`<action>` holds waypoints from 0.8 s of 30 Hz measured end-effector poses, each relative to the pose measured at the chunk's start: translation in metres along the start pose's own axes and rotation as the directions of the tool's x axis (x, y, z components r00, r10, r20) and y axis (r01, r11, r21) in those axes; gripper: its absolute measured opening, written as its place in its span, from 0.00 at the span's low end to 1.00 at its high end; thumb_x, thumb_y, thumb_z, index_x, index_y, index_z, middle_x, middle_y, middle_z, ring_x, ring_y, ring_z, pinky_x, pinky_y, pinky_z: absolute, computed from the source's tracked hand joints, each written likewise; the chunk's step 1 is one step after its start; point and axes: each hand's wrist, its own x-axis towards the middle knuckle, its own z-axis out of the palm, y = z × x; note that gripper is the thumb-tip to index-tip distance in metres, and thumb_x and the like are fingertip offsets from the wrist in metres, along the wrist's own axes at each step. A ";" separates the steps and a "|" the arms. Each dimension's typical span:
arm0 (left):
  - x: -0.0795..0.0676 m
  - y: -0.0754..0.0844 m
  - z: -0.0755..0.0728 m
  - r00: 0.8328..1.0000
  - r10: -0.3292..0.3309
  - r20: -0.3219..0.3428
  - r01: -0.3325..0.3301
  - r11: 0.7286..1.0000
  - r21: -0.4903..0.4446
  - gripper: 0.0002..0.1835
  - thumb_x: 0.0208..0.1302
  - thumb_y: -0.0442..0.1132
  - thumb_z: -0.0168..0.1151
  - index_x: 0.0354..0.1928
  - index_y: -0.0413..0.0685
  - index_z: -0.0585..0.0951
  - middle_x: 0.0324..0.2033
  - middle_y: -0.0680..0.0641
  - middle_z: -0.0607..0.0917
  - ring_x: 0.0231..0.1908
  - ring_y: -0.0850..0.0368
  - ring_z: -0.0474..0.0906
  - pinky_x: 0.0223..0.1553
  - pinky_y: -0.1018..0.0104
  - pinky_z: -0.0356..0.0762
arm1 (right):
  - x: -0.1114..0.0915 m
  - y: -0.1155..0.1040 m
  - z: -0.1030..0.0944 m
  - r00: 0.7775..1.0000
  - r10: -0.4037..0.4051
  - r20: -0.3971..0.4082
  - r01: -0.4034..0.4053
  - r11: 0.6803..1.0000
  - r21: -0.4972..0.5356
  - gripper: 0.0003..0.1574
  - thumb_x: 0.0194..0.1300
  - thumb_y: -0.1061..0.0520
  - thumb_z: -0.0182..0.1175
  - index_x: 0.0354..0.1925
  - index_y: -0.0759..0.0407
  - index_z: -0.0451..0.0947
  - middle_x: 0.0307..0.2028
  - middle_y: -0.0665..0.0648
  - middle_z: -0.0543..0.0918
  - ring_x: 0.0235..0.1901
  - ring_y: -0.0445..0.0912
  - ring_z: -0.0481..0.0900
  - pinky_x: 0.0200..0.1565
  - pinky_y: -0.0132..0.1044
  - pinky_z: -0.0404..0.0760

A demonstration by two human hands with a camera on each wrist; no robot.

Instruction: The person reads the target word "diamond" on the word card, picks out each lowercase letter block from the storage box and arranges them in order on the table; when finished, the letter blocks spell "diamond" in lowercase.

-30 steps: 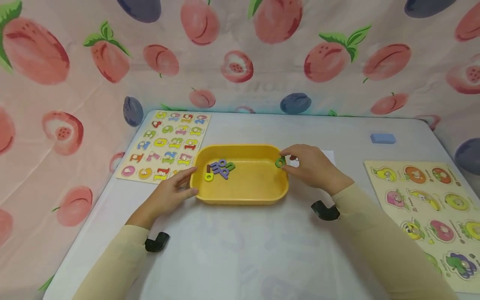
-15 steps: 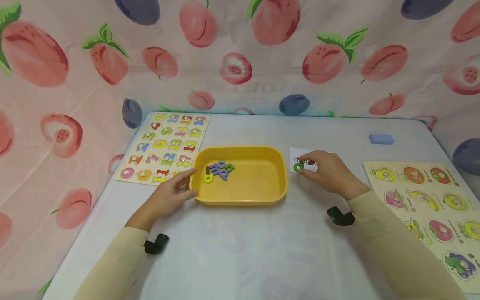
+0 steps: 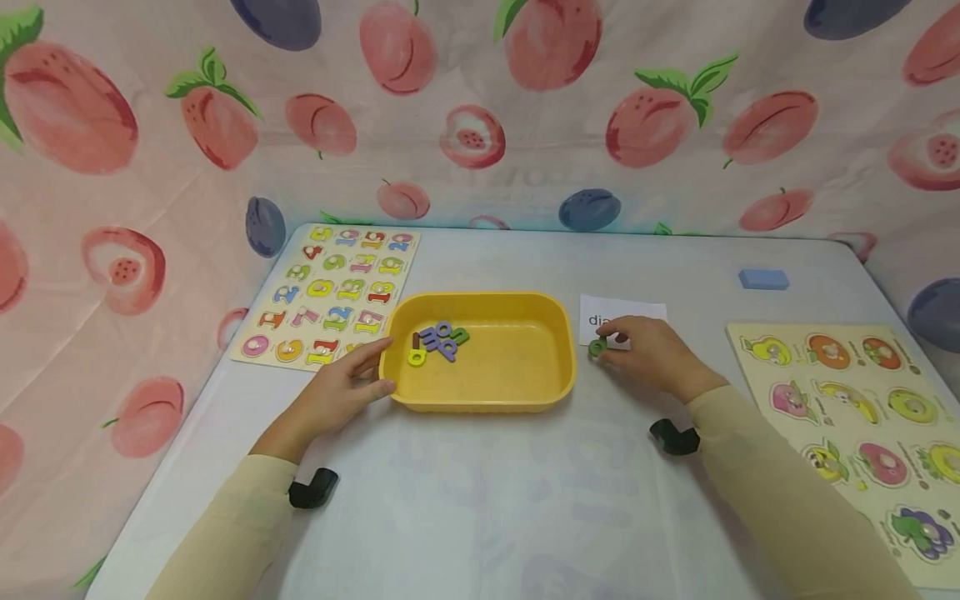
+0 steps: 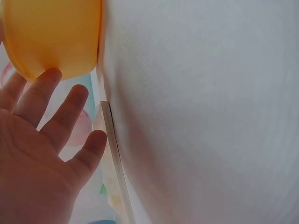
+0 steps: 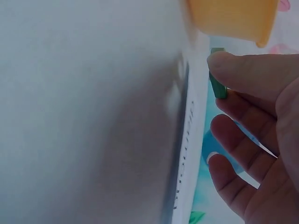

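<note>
My right hand [image 3: 648, 354] pinches a small green letter [image 3: 597, 347] with a round loop between thumb and forefinger, over the lower left edge of a white word card [image 3: 645, 309]. The hand hides most of the card's print; "dia" shows. In the right wrist view the green letter [image 5: 218, 77] stands edge-on, with the other fingers loosely bent below. My left hand [image 3: 337, 400] rests its fingertips against the left end of a yellow tray [image 3: 487, 402]. In the left wrist view its fingers [image 4: 65, 116] are spread, touching the tray wall [image 4: 56, 37].
Several letters [image 3: 438, 340] in purple, green, yellow and brown lie in the tray's left part. Behind the left hand is a number puzzle board [image 3: 300, 300]; a fruit puzzle board [image 3: 847, 417] lies at right. A blue block [image 3: 763, 279] sits at the back right.
My right hand has carried the green letter from the tray's right rim rightward to the card, then slightly down toward its lower edge. The left hand keeps its place at the tray.
</note>
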 end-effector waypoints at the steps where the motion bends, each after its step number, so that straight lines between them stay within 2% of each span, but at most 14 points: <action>1: 0.000 0.000 0.000 1.000 0.000 0.001 0.000 1.000 -0.003 0.40 0.66 0.51 0.68 0.76 0.60 0.63 0.70 0.43 0.70 0.69 0.40 0.65 0.67 0.38 0.61 | 0.001 0.001 0.001 1.000 -0.009 -0.003 0.009 1.000 0.001 0.24 0.66 0.55 0.66 0.59 0.63 0.79 0.55 0.64 0.81 0.53 0.60 0.77 0.56 0.58 0.77; 13: 0.001 -0.002 0.000 1.000 -0.008 -0.005 0.008 1.000 0.003 0.40 0.65 0.52 0.68 0.76 0.62 0.63 0.70 0.44 0.71 0.69 0.41 0.65 0.68 0.36 0.58 | 0.009 0.000 0.009 0.999 0.031 0.034 -0.030 0.999 -0.018 0.24 0.66 0.55 0.65 0.58 0.61 0.79 0.55 0.63 0.82 0.54 0.60 0.77 0.58 0.58 0.76; 24: 0.000 -0.002 0.000 1.000 -0.016 0.000 0.016 1.000 0.003 0.40 0.65 0.52 0.68 0.76 0.62 0.63 0.70 0.44 0.71 0.69 0.41 0.65 0.68 0.37 0.58 | 0.013 0.000 0.012 0.999 0.010 0.037 -0.010 1.000 -0.025 0.24 0.66 0.55 0.65 0.58 0.63 0.79 0.55 0.64 0.82 0.53 0.60 0.79 0.58 0.58 0.76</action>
